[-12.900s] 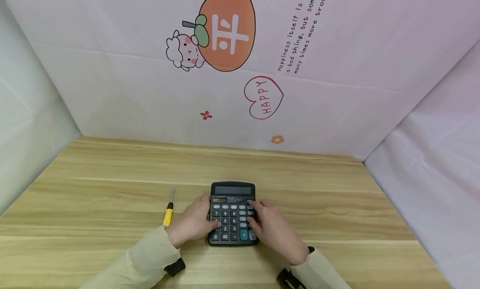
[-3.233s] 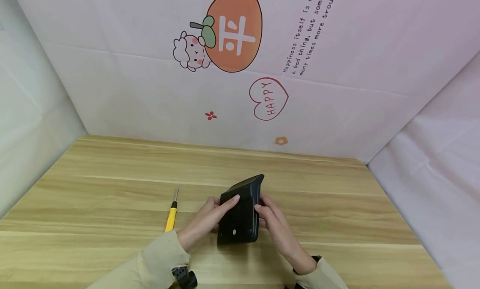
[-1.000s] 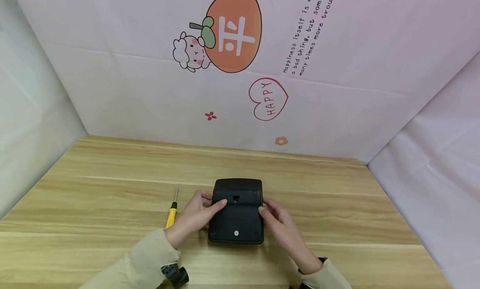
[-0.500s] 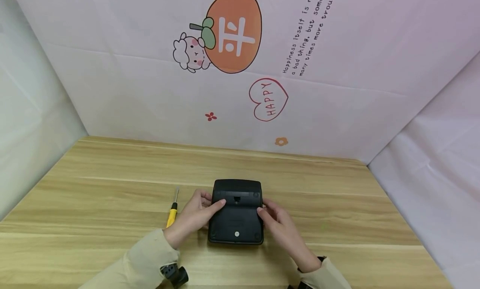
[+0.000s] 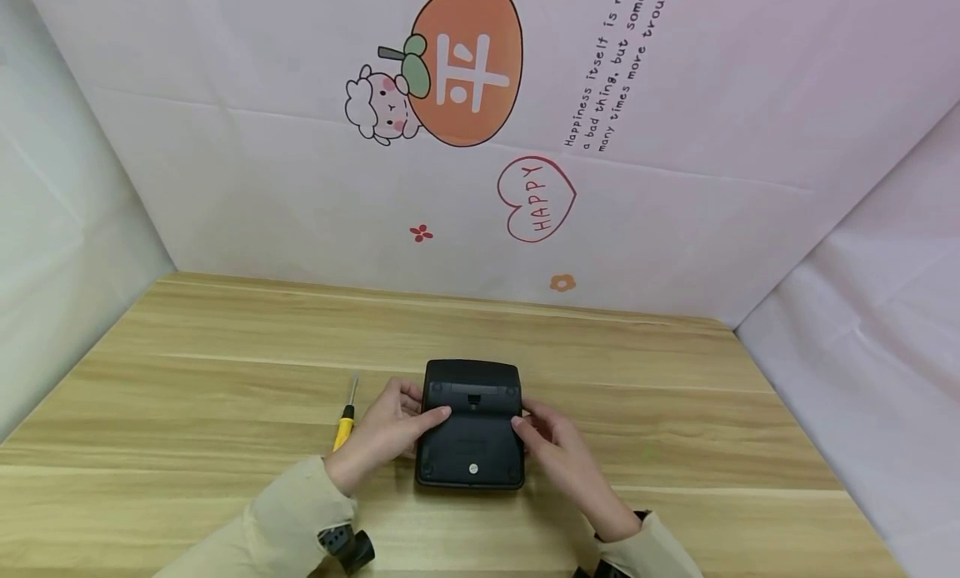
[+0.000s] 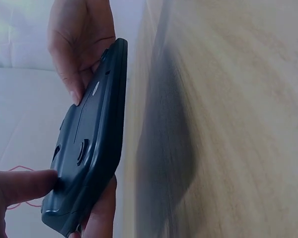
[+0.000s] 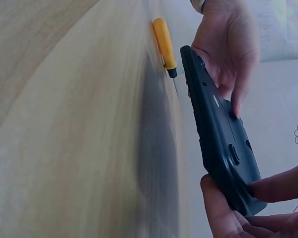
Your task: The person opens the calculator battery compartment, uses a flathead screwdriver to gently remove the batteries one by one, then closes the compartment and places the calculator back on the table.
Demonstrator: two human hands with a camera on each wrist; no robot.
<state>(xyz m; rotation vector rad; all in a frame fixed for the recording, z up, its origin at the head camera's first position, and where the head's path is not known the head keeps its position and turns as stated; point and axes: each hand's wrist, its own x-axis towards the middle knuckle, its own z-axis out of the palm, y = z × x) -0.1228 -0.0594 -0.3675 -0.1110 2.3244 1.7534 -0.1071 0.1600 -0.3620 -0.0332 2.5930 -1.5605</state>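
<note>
A black calculator (image 5: pixel 472 436) is held with its back facing up; a small slot and a pale round sticker show on it. My left hand (image 5: pixel 390 424) grips its left edge, thumb on the back, other fingers underneath. On the opposite edge, my right hand (image 5: pixel 558 445) pinches it the same way. Both wrist views show the calculator (image 6: pixel 89 134) raised off the table, its shadow falling on the wood below. The keys face down and are hidden in the head view.
Left of the left hand lies a screwdriver (image 5: pixel 345 424) with a yellow handle, partly covered by the wrist. The wooden table (image 5: pixel 637 395) ends at a white printed backdrop (image 5: pixel 300 203), with white cloth on both sides.
Earliest, the calculator lay keys up on the table; it was then lifted and turned over. Over the last second it has tilted slightly in both hands, whose hold stays the same.
</note>
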